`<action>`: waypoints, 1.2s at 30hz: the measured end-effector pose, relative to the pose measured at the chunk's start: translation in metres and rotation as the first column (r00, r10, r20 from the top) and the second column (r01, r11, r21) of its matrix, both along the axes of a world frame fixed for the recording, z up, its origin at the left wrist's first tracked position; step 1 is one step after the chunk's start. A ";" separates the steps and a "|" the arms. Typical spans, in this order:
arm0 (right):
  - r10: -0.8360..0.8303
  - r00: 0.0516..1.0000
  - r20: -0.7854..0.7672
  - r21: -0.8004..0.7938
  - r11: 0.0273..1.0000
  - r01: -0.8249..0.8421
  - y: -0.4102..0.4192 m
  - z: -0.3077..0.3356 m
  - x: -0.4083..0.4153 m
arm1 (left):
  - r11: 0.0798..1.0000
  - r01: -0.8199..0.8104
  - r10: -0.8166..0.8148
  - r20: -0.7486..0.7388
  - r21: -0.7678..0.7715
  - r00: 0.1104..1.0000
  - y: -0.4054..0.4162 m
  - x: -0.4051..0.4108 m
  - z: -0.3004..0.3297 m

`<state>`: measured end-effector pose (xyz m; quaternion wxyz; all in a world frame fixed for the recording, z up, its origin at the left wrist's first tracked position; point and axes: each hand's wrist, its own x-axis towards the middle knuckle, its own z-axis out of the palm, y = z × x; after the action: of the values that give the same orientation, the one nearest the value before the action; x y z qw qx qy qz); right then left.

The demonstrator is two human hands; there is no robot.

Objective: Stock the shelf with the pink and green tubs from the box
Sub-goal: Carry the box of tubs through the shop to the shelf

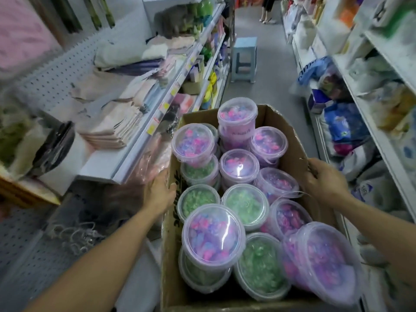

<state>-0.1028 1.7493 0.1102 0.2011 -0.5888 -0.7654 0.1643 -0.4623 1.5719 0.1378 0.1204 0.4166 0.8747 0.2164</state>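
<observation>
A brown cardboard box (290, 140) fills the lower middle, packed with several clear-lidded tubs. Pink and purple tubs (212, 233) and green tubs (245, 204) are stacked in layers inside. My left hand (161, 191) grips the box's left wall, thumb hooked over its top edge. My right hand (325, 179) grips the torn right flap of the box, fingers curled over its edge. The shelf (126, 158) on the left holds folded cloths and towels.
The aisle floor runs ahead to a light blue plastic stool (244, 57). A person's legs (267, 10) stand at the far end. Shelves (382, 140) on the right carry bagged goods. A pegboard panel with clear hooks (74, 235) lies lower left.
</observation>
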 end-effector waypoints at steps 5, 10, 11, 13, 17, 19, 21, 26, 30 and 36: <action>-0.043 0.999 -0.026 -0.002 0.999 0.043 0.112 0.011 -0.029 | 0.999 0.024 -0.027 0.077 0.034 0.997 0.130 -0.037 -0.003; -0.112 0.994 -0.014 -0.044 0.993 0.111 0.233 0.008 -0.064 | 0.999 0.049 -0.049 0.026 0.000 0.998 0.269 -0.073 -0.005; -0.116 0.993 -0.002 -0.046 0.992 0.115 0.258 0.009 -0.071 | 0.999 0.053 -0.052 0.025 -0.013 0.998 0.296 -0.082 -0.005; -0.130 0.992 -0.005 -0.034 0.991 0.129 0.306 0.013 -0.083 | 0.997 0.075 -0.075 0.002 -0.033 0.997 0.348 -0.096 -0.003; -0.157 0.988 0.009 -0.031 0.987 0.157 0.390 0.018 -0.101 | 0.992 0.117 -0.119 -0.026 -0.045 0.993 0.448 -0.117 0.007; -0.182 0.983 0.009 -0.025 0.983 0.182 0.434 0.020 -0.108 | 0.989 0.136 -0.138 -0.032 -0.053 0.990 0.496 -0.127 0.008; -0.183 0.983 0.005 -0.013 0.983 0.183 0.478 0.020 -0.114 | 0.986 0.160 -0.162 -0.036 -0.053 0.986 0.547 -0.138 0.007; -0.191 0.982 0.004 -0.019 0.981 0.191 0.602 0.018 -0.130 | 0.978 0.198 -0.201 -0.043 -0.058 0.979 0.682 -0.154 0.003; -0.199 0.980 0.016 -0.011 0.980 0.199 0.715 0.015 -0.140 | 0.985 0.155 -0.159 -0.049 -0.071 0.986 0.793 -0.164 0.001; -0.162 0.984 0.072 -0.027 0.986 0.164 0.878 0.029 -0.167 | 0.993 0.119 -0.120 -0.004 -0.009 0.993 0.938 -0.182 0.011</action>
<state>-0.2702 2.6270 0.1387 0.1776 -0.6581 -0.7183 0.1391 -0.6444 2.5098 0.1491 0.1331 0.4681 0.8494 0.2042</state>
